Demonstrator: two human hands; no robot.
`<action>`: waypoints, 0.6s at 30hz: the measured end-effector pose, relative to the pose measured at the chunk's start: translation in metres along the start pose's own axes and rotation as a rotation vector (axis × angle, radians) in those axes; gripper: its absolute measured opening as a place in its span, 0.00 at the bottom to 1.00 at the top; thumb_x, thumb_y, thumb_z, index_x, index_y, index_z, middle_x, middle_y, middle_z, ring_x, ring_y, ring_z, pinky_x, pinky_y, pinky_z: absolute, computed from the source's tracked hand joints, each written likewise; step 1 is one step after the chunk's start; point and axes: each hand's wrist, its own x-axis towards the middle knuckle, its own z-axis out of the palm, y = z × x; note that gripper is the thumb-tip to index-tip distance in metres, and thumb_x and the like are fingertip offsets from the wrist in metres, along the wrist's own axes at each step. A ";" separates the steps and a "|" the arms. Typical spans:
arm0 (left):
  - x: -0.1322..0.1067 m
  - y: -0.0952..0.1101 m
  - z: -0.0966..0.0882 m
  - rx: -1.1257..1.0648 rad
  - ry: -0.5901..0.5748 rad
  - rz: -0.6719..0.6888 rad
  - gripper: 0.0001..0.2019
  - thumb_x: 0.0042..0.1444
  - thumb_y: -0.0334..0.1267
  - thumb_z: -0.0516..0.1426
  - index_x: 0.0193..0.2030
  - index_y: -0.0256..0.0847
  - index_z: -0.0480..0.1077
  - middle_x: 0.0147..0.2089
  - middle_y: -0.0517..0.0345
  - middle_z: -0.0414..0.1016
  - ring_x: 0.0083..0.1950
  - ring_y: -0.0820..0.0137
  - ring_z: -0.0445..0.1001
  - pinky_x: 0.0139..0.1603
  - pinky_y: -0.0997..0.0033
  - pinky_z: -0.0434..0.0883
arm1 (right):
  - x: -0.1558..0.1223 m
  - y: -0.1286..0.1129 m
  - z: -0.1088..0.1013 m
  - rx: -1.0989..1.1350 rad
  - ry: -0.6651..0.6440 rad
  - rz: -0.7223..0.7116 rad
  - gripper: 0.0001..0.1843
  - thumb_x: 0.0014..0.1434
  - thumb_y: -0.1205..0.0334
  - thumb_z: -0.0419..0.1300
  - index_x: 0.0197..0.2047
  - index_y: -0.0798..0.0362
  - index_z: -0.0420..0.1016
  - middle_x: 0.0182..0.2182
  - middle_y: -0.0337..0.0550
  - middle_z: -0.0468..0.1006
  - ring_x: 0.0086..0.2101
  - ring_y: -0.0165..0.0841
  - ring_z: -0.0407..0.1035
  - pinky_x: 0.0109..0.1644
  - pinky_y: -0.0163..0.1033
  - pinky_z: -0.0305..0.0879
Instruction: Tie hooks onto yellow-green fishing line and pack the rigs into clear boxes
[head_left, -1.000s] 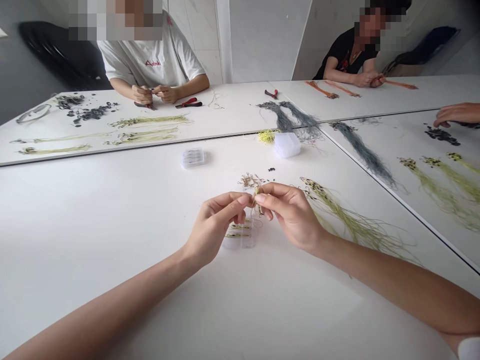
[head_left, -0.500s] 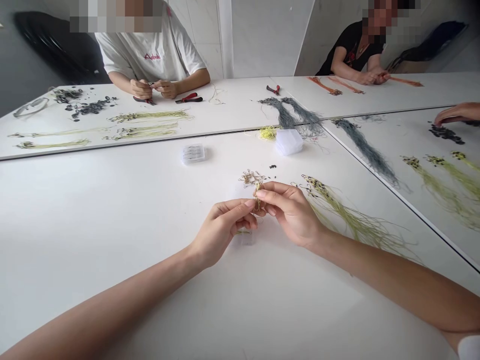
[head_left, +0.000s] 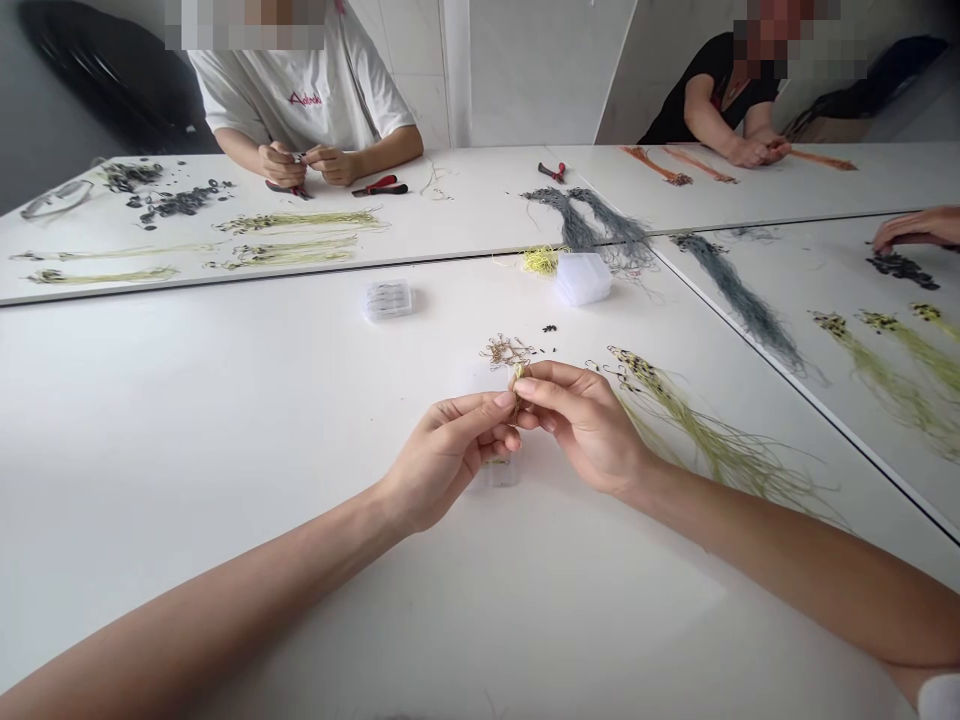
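Thread bunch [head_left: 517, 392], small and yellow-green, stands up and down between the two hands, with its long side pointing away from the person, and the left hand [head_left: 444, 455] and right hand [head_left: 581, 425] are both almost closed, pinching it in their fingertips.

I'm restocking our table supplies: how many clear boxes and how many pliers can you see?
Clear boxes: 3
Pliers: 3
Total: 6
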 end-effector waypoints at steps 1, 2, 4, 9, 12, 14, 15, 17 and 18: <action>0.000 0.000 0.000 0.003 0.003 0.005 0.13 0.64 0.41 0.54 0.35 0.35 0.75 0.36 0.55 0.71 0.34 0.76 0.65 0.40 0.74 0.67 | 0.000 0.000 0.000 -0.005 0.004 -0.004 0.05 0.58 0.63 0.62 0.31 0.53 0.78 0.23 0.37 0.71 0.26 0.28 0.62 0.30 0.37 0.53; 0.000 0.000 0.000 0.007 0.006 0.009 0.12 0.64 0.41 0.54 0.34 0.36 0.74 0.35 0.56 0.70 0.33 0.76 0.65 0.39 0.75 0.67 | 0.000 0.000 0.001 -0.007 0.008 -0.008 0.05 0.58 0.63 0.62 0.31 0.53 0.78 0.22 0.37 0.71 0.26 0.28 0.63 0.30 0.37 0.52; 0.000 0.000 0.001 0.017 0.011 0.012 0.13 0.64 0.41 0.54 0.33 0.36 0.73 0.35 0.58 0.68 0.32 0.77 0.63 0.38 0.75 0.66 | -0.001 0.000 0.002 -0.004 0.020 -0.012 0.06 0.58 0.64 0.61 0.31 0.53 0.78 0.22 0.37 0.72 0.26 0.28 0.63 0.30 0.36 0.52; 0.000 0.000 0.001 0.058 0.056 0.014 0.14 0.64 0.42 0.55 0.31 0.36 0.72 0.32 0.59 0.66 0.30 0.78 0.61 0.35 0.76 0.63 | -0.004 0.001 0.004 0.023 0.064 0.003 0.06 0.57 0.64 0.62 0.30 0.53 0.79 0.21 0.37 0.72 0.25 0.26 0.61 0.28 0.36 0.51; -0.001 -0.001 0.001 0.108 0.117 0.035 0.14 0.63 0.42 0.55 0.30 0.36 0.71 0.31 0.60 0.65 0.30 0.77 0.60 0.34 0.76 0.62 | -0.005 0.003 0.005 0.048 0.098 0.011 0.04 0.55 0.64 0.65 0.30 0.52 0.80 0.22 0.36 0.73 0.24 0.25 0.60 0.27 0.35 0.51; -0.001 -0.002 0.001 0.145 0.156 0.059 0.14 0.62 0.42 0.55 0.30 0.36 0.72 0.30 0.60 0.65 0.30 0.77 0.60 0.33 0.75 0.61 | -0.005 0.005 0.006 0.058 0.111 0.018 0.03 0.54 0.63 0.66 0.31 0.51 0.81 0.23 0.37 0.74 0.24 0.24 0.60 0.27 0.35 0.51; -0.002 -0.002 0.002 0.163 0.169 0.072 0.14 0.62 0.42 0.56 0.30 0.36 0.72 0.30 0.60 0.65 0.30 0.76 0.60 0.33 0.75 0.61 | -0.005 0.006 0.006 0.059 0.112 0.019 0.03 0.54 0.62 0.66 0.32 0.50 0.82 0.25 0.37 0.75 0.24 0.24 0.60 0.26 0.35 0.51; -0.002 -0.001 0.003 0.195 0.186 0.098 0.13 0.62 0.42 0.56 0.30 0.36 0.72 0.29 0.60 0.65 0.31 0.76 0.60 0.34 0.75 0.61 | -0.004 0.007 0.006 0.057 0.103 0.020 0.03 0.55 0.60 0.66 0.32 0.49 0.82 0.26 0.38 0.76 0.24 0.25 0.60 0.26 0.35 0.50; -0.002 -0.001 0.003 0.206 0.193 0.110 0.13 0.62 0.42 0.56 0.30 0.36 0.73 0.29 0.60 0.65 0.31 0.75 0.60 0.34 0.74 0.61 | -0.004 0.007 0.006 0.055 0.095 0.021 0.04 0.55 0.60 0.66 0.32 0.48 0.83 0.27 0.38 0.76 0.24 0.25 0.60 0.26 0.36 0.50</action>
